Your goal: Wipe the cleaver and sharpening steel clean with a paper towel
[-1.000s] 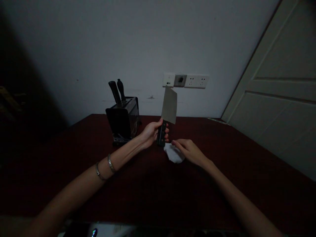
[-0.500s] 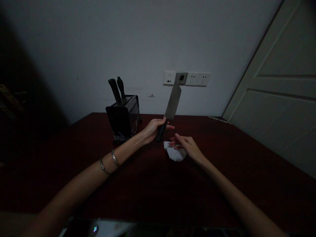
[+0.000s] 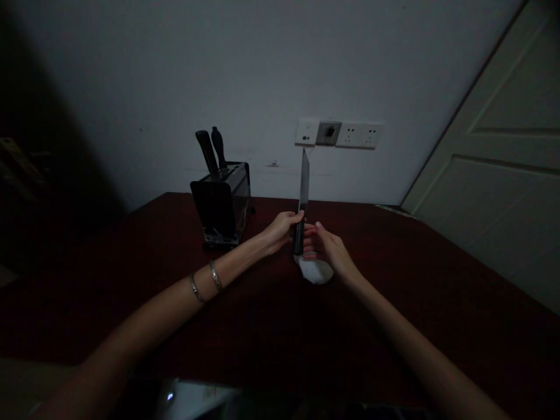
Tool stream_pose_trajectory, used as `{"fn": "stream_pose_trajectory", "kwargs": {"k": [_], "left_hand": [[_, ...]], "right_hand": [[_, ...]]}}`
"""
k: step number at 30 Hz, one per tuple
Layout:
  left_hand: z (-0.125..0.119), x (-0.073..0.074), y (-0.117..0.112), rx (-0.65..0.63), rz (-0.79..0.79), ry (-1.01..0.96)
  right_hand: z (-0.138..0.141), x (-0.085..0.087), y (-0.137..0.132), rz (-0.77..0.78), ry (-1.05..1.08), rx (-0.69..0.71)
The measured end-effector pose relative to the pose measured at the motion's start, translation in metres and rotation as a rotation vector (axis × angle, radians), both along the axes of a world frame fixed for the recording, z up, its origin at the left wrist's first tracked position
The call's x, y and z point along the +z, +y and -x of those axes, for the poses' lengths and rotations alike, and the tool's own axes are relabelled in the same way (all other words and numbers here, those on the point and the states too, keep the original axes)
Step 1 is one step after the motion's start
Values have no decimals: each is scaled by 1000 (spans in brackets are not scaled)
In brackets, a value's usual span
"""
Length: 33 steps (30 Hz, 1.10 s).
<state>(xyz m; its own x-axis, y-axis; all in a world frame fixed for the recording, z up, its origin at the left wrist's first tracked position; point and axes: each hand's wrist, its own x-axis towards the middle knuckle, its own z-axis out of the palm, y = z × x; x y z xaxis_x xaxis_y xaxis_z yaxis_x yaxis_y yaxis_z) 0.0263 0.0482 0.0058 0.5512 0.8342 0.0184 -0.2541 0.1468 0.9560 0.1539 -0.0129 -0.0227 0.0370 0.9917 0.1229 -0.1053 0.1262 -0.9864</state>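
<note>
Fingers of the left hand (image 3: 283, 228) close tightly round the black handle of a broad steel cleaver (image 3: 304, 181). It stands upright just right of the black knife block (image 3: 223, 205), blade edge-on to the camera, tip up. The right hand (image 3: 329, 249) sits slightly further right of the block, just beside the cleaver's handle, fingers loosely bent and half open. Whether it grips anything cannot be told. Under that hand a crumpled white cloth (image 3: 317, 273) lies on the dark red wooden table (image 3: 437, 280). Two silver bangles (image 3: 205, 281) circle the left wrist, nearer the camera than the block. Two black knife handles (image 3: 210, 149) stick out of the block's top. Up and right of the block, a white row of wall sockets (image 3: 359, 134) sits on the pale wall.
</note>
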Motion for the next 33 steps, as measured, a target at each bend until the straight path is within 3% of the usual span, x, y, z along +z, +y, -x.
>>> {"fn": "stream_pose_trajectory", "kwargs": {"k": [10, 15, 24, 33], "left_hand": [[-12, -5, -6, 95, 35, -58], [-15, -5, -7, 150, 57, -68], [-21, -8, -12, 78, 23, 82], [-19, -7, -13, 100, -12, 82]], "right_hand": [[12, 3, 10, 18, 42, -52], [18, -4, 19, 14, 67, -93], [31, -15, 22, 2, 83, -245], [30, -11, 13, -43, 63, -229]]}}
